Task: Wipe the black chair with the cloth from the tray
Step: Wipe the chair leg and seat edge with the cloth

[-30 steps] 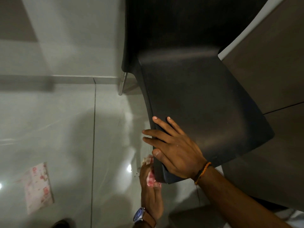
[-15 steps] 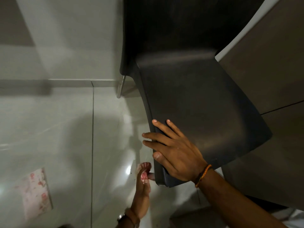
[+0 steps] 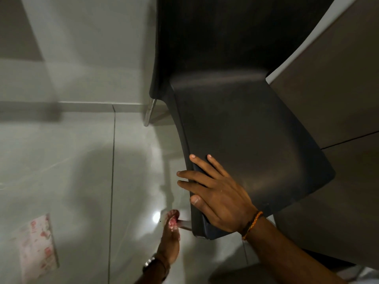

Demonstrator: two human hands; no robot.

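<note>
The black chair [image 3: 242,128] fills the upper middle of the head view, seat facing me. My right hand [image 3: 217,197] lies flat on the seat's near left corner, fingers spread over the edge. Below that corner, my left hand [image 3: 170,238] is closed around a bunched pink and white cloth [image 3: 172,221], pressed against a metal chair leg [image 3: 184,224] under the seat. Most of the cloth is hidden inside the fist.
A patterned pink and white tray [image 3: 38,244] lies on the glossy tiled floor [image 3: 82,181] at lower left. A rear chrome chair leg [image 3: 149,113] stands near the wall's skirting. A brown table or cabinet panel [image 3: 332,89] crowds the chair's right side.
My left hand with the cloth dropped from the seat's front corner edge down to the leg beneath it and turned edge-on. My right hand stayed on the seat.
</note>
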